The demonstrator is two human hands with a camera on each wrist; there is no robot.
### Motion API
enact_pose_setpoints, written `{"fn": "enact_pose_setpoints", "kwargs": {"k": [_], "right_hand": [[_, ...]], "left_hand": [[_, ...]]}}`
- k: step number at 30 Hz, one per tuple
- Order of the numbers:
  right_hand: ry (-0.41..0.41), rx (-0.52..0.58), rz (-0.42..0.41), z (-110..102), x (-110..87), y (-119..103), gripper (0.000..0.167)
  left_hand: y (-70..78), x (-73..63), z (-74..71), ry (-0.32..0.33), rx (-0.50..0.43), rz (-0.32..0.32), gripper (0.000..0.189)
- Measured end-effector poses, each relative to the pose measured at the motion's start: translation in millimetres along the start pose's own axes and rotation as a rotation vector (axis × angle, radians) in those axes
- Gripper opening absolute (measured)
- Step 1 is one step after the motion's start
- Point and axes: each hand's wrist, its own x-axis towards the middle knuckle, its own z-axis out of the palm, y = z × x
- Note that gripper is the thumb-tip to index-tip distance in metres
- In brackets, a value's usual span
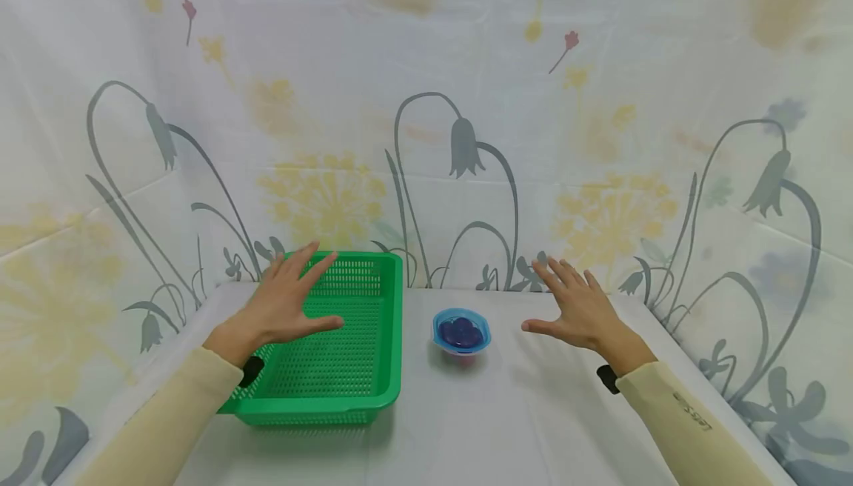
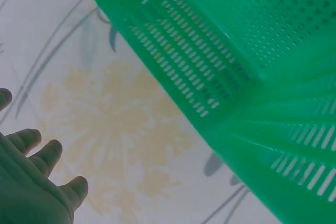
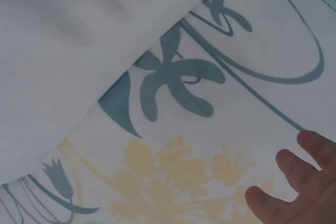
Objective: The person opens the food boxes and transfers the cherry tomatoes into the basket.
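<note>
My left hand (image 1: 283, 304) hovers over the left part of a green plastic basket (image 1: 393, 345), fingers spread and holding nothing. The basket has perforated walls and floor, and its inside is bare where it shows. To its right a small blue-rimmed bowl (image 1: 440, 341) stands on the white table, with dark purple, glossy round things (image 1: 462, 332) in it. Farther right my right hand (image 1: 576, 308) is held above the table, fingers spread and thumb toward the bowl. In the left wrist view, left fingers (image 2: 47, 156) appear beside the basket's rim; in the right wrist view, right fingers (image 3: 299, 169) show against the patterned cloth.
A white cloth with grey and yellow flower prints (image 1: 460, 145) hangs behind the table and along both sides. The white tabletop (image 1: 480, 427) meets it at the back edge. Dark bands (image 1: 608, 378) sit on both wrists, at the ends of light sleeves.
</note>
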Motion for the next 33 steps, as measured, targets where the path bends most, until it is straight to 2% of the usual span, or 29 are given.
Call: {"fn": "enact_pose_setpoints", "kwargs": {"k": [3,9,13,23,33], "right_hand": [[-0.002,0.031,-0.014,-3.6,0.1,-5.0,0.104],[-0.008,0.065,-0.033,-6.4,-0.3,-16.4,0.101],[-0.005,0.076,-0.056,-6.2,-0.6,-23.8,0.1],[0.034,0.102,-0.085,-5.2,-0.4,-36.2,0.094],[0.024,0.126,-0.074,-2.0,1.3,-44.0,0.091]], "left_hand": [[9.8,2.0,-4.3,0.028,-0.05,0.023,0.1],[35.9,5.5,-13.7,0.034,-0.154,0.038,0.095],[50.6,5.8,-14.7,0.042,-0.174,0.07,0.093],[88.2,7.0,-3.6,0.095,-0.172,0.188,0.089],[129.5,5.9,1.4,0.049,-0.237,0.165,0.086]]}}
